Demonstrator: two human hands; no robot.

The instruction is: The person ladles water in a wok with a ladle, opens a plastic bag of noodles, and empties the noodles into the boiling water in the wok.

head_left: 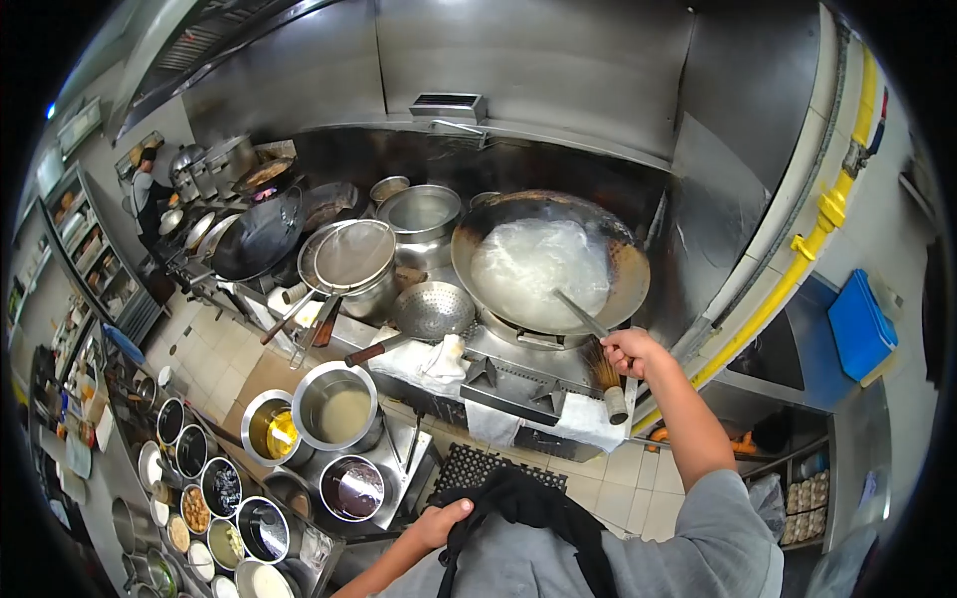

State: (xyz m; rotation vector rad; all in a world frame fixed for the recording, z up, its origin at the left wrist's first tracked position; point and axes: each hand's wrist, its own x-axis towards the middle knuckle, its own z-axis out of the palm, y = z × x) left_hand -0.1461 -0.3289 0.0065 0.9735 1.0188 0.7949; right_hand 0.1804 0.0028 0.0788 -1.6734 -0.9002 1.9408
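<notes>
My right hand is closed around the handle of a long-handled metal utensil. The utensil slants into a large wok, where pale, frothy, steaming liquid hides its far end. Just below this hand is a bamboo wok brush, beside the stove's front edge. My left hand is low, close to my waist and against the black apron. Its thumb shows, but its other fingers are mostly hidden.
Left of the wok are a perforated strainer, a mesh sieve and a steel pot. Pots of liquid, one with yellow oil, stand on a side table. A yellow pipe runs along the right. Another person stands far left.
</notes>
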